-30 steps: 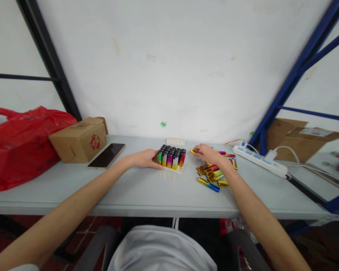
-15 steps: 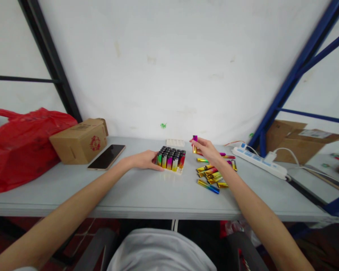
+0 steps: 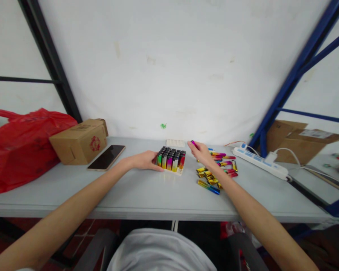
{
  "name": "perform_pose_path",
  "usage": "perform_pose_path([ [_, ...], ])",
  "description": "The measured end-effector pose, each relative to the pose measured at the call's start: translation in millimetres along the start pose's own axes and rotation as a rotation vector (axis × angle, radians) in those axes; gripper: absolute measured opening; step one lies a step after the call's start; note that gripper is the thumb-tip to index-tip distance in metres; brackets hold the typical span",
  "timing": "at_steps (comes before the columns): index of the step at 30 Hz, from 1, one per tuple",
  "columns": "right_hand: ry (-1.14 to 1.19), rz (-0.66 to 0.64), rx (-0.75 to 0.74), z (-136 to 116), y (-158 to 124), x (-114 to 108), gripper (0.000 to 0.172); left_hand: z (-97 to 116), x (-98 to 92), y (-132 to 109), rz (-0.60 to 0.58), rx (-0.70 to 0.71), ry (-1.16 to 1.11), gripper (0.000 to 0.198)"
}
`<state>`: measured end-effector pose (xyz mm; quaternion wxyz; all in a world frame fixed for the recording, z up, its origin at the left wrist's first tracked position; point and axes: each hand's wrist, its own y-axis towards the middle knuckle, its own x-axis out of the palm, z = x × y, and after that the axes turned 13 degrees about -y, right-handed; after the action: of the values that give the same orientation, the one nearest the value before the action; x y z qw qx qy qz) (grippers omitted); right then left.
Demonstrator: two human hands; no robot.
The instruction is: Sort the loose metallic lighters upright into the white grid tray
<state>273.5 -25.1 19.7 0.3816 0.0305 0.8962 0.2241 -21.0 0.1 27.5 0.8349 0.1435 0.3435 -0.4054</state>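
Most of what lies before me is the pale counter point(image 3: 147, 199), with its near edge running straight across just ahead of my chest. Far out to the left of my left hand sits a red plastic bag point(image 3: 19, 146). A cardboard box point(image 3: 79, 141) touches it, and a dark phone point(image 3: 106, 156) lies flat just beside the box. Off to the right of my right hand a white power strip point(image 3: 260, 161) runs slantwise toward a blue rack post point(image 3: 285, 90).

Between my hands stands the tray of lighters point(image 3: 171, 159), packed with upright ones, caps up. My left hand point(image 3: 143, 159) lies against its left side with the thumb along the near edge. Whether it grips or only braces the tray I cannot tell. A small white empty tray point(image 3: 175, 142) lies just behind the full one, by the wall.

My right hand point(image 3: 202, 153) hovers just beside the full tray's far right corner, pinched shut on a purple lighter point(image 3: 194, 143). Its long axis tilts up and away to the left, over that corner, so this hand is plainly the nearer one. Under and to the right of that wrist the loose lighters point(image 3: 214, 175) lie flat, most with their long axes across me.

Bare counter stays open on the near side of both hands. The wall closes the far side just behind the trays.
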Motion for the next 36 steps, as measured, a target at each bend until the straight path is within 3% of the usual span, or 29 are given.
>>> perform_pose_path([
  [3,-0.167,0.146,-0.007,-2.0,-2.1,6.1,0.06,0.2,-0.3,0.6,-0.002,0.006,0.016,0.056],
  [9,-0.261,0.223,-0.046,-6.2,-2.4,9.8,0.043,-3.6,-0.8,3.7,0.039,-0.029,0.153,0.053],
  [21,-0.229,0.181,-0.092,-13.9,-7.4,8.9,0.053,-1.1,-0.8,1.8,0.042,-0.025,0.135,0.051],
  [27,-0.289,0.161,-0.051,-11.4,-5.1,11.3,0.041,-3.2,-1.0,3.0,0.039,-0.018,0.133,0.053],
  [32,-0.271,0.165,-0.094,-14.8,-5.5,-1.5,0.04,-0.6,-1.3,2.4,0.005,0.003,0.079,0.052],
  [36,-0.113,0.052,-0.132,-21.1,-11.0,-11.7,0.036,-1.1,-0.3,1.5,-0.005,0.013,0.021,0.057],
])
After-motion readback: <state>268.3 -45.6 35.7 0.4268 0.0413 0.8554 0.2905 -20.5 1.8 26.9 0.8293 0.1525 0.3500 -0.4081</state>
